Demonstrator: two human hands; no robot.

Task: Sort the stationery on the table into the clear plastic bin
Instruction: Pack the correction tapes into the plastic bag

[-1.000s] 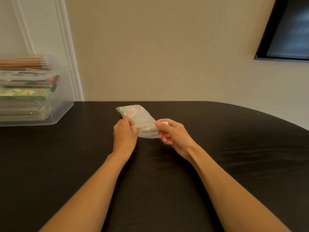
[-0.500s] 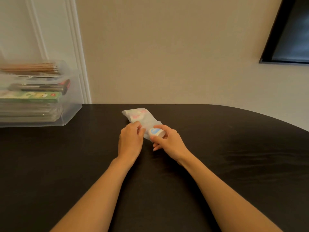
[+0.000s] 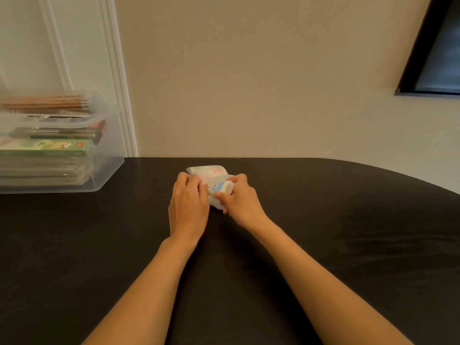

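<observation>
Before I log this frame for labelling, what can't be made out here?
- Packet, head view: near half hidden by both hands; print too blurred to read.
- Small white and blue item: identity unclear, fingers cover it.
- Bin: cut off by the left edge; contents blurred.

The place looks like a room in a home. A plain beige wall (image 3: 249,83) fills the background, and white moulded trim (image 3: 114,78), like a door frame, stands at the upper left. A dark framed window (image 3: 438,51) sits at the upper right. In front lies a table (image 3: 348,245) with a black cover, and a clear plastic bin (image 3: 104,155) of stationery stands on its left side.
</observation>
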